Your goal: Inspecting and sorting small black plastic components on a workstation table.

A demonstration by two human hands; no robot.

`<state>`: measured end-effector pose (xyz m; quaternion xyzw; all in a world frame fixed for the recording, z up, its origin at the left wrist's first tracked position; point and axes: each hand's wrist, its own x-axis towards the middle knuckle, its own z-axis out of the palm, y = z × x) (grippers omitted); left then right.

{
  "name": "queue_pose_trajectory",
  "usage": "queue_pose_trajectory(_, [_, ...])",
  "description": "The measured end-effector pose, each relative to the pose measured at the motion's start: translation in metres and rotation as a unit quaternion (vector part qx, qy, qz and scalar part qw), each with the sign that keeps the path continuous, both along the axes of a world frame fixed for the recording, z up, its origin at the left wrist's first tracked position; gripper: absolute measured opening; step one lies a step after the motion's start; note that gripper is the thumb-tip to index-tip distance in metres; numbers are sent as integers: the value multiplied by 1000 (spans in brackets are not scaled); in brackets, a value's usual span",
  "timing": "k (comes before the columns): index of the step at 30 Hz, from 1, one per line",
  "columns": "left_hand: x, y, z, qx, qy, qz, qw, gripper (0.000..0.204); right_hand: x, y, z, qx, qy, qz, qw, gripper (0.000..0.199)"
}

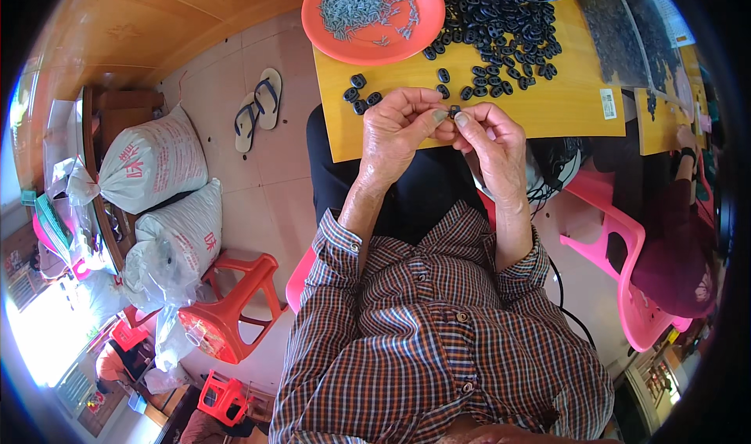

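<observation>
Above the near edge of the yellow table point(575, 115), my two hands meet fingertip to fingertip. Between the thumb and fingers of my right hand point(494, 135) is a small black oval plastic piece point(454, 110), which looks like a cord lock. My left hand point(397, 133) is pinched closed against it; anything in its fingertips is too small to make out. Just left of my left hand lie several black cord locks point(358, 93). Ahead of my fingers a large heap of the same two-holed pieces point(508, 25) spreads loosely toward me.
An orange-red plate point(332, 43) holds many slim grey pieces point(364, 6). Clear bags of dark parts point(614, 33) lie on the table's right. A person's hand point(686, 136) works farther right, beside a pink chair point(626, 264). White sacks point(156, 162), a red stool point(235, 311) and flip-flops point(268, 100) stand left.
</observation>
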<state>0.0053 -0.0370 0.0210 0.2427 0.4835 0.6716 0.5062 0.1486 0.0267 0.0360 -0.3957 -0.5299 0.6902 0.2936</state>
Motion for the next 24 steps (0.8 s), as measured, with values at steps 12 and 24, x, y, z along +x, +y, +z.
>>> queue_pose_trajectory(12, [0, 0, 2, 6, 31, 4, 999, 18, -1, -2, -1, 19, -11, -5, 1000, 13])
queue_pose_trajectory(24, [2, -5, -9, 45, -89, 16, 995, 19, -9, -13, 12, 58, 5, -18, 998, 12])
